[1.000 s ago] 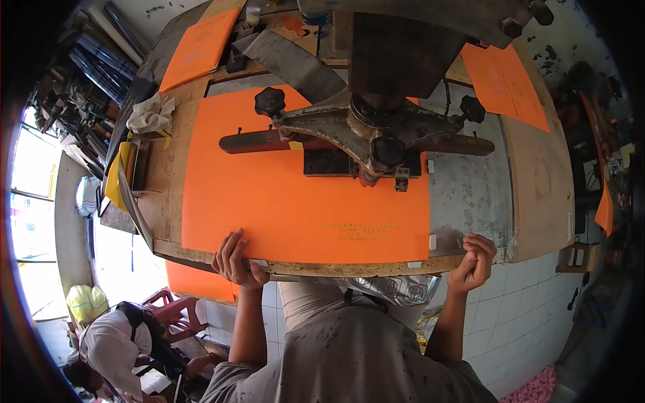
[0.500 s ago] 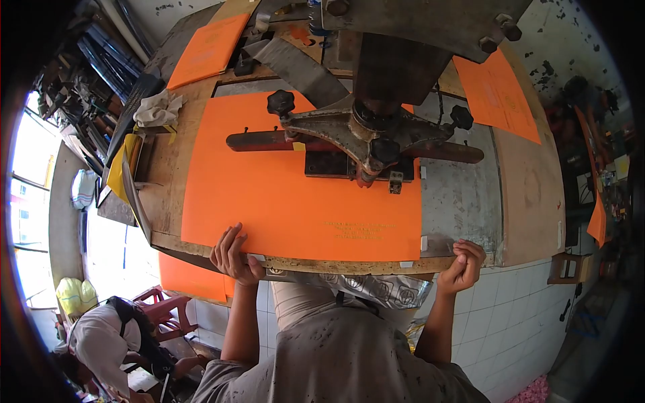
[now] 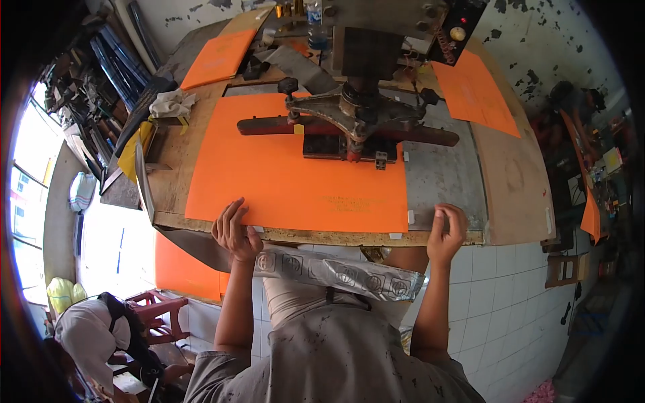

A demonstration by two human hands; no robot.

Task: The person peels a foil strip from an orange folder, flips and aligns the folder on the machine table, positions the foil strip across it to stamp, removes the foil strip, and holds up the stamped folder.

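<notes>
A large orange sheet [image 3: 282, 181] lies beneath the stamping press head [image 3: 356, 121]. Lines of small gold print [image 3: 349, 203] show near its lower right corner. My left hand [image 3: 236, 232] is at the sheet's lower left edge, fingers loosely bent and thumb apart, with no held object visible. To the right of the sheet, my right hand [image 3: 447, 232] is raised over the board's front edge. Its thumb and fingers come together; whatever is between them, if anything, cannot be made out. A patterned silver foil strip [image 3: 336, 274] hangs across below the table edge, over my lap.
Orange stacks lie at the back left [image 3: 218, 57] and back right [image 3: 474, 94]. Small white tabs [image 3: 411, 216] sit along the sheet's edges. A water bottle [image 3: 316, 27] stands behind the press. Another person [image 3: 94, 336] bends down at lower left, beside a red stool [image 3: 161, 312].
The view has shifted, so the table and press appear higher and farther off. My right hand has risen a little, its fingers now pointing upward. The sheet stays under the press.
</notes>
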